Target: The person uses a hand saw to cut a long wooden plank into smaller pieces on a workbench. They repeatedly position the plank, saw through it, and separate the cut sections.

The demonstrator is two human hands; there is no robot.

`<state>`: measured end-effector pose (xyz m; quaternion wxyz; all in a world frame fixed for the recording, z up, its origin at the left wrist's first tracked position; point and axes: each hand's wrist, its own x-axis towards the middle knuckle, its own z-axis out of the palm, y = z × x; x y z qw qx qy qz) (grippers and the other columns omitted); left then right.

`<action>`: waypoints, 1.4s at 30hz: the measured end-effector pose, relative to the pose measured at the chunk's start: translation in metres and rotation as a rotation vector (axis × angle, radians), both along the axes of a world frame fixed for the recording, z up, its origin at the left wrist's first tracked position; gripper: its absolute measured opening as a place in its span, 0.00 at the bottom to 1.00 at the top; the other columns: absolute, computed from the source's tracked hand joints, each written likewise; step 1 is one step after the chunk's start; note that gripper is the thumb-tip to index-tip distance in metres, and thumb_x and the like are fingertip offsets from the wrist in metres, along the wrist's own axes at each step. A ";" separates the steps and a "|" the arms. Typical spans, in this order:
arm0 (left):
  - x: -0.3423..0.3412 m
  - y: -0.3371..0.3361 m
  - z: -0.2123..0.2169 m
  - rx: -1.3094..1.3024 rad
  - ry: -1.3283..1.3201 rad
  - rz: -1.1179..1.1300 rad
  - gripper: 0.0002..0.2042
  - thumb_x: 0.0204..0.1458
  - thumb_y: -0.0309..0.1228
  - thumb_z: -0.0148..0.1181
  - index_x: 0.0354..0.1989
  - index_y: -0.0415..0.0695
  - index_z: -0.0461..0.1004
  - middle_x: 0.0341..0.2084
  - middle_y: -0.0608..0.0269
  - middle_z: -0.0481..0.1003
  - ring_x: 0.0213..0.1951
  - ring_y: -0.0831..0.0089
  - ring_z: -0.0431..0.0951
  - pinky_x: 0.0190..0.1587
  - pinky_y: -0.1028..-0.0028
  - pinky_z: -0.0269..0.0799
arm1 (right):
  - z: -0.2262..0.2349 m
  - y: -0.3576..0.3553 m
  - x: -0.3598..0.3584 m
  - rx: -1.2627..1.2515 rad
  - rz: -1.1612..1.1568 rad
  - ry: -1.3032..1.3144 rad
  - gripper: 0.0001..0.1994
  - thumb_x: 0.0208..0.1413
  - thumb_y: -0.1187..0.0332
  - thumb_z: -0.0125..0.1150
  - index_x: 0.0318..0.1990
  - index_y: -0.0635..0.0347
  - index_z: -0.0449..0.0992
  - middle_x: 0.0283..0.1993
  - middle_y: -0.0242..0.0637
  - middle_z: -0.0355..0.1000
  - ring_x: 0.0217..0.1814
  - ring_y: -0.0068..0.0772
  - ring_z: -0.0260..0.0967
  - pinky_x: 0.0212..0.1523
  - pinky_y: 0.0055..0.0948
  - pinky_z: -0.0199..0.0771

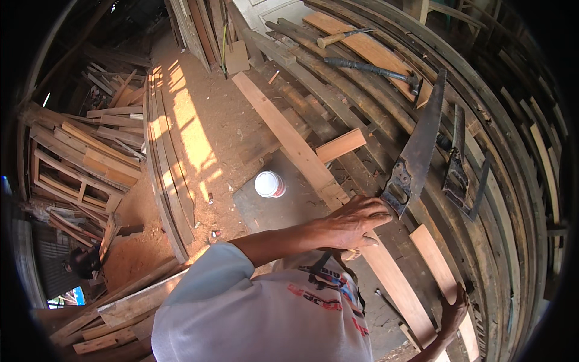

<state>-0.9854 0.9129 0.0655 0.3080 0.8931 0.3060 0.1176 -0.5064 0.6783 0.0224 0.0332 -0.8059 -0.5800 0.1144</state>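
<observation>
My left hand [356,222] is over a long pale wooden plank [283,130], its fingers curled and thumb drawn in. Whatever lies between those fingers is hidden. Just beyond its fingertips is the dark handle of a handsaw [416,157], whose rusty blade points away across the timbers. Lower right, my right hand [455,309] is closed round a shorter pale board [433,259], which lies roughly alongside the long plank. A short offcut [341,145] sits against the long plank's right side.
Dark timbers [356,102] fill the right side. On them lie a black-handled hammer [374,67], a wooden-handled hammer [344,37], a second saw [456,163] and a metal square [480,190]. A white tub [269,184] stands on the floor. Scrap wood [90,157] is piled left.
</observation>
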 end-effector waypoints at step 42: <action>-0.093 0.476 -0.063 0.373 0.202 0.380 0.25 0.69 0.44 0.65 0.68 0.43 0.76 0.56 0.51 0.81 0.62 0.51 0.76 0.66 0.50 0.63 | 0.012 0.267 -0.329 0.105 0.052 0.042 0.48 0.52 0.63 0.83 0.80 0.60 0.63 0.60 0.50 0.80 0.61 0.57 0.76 0.68 0.52 0.69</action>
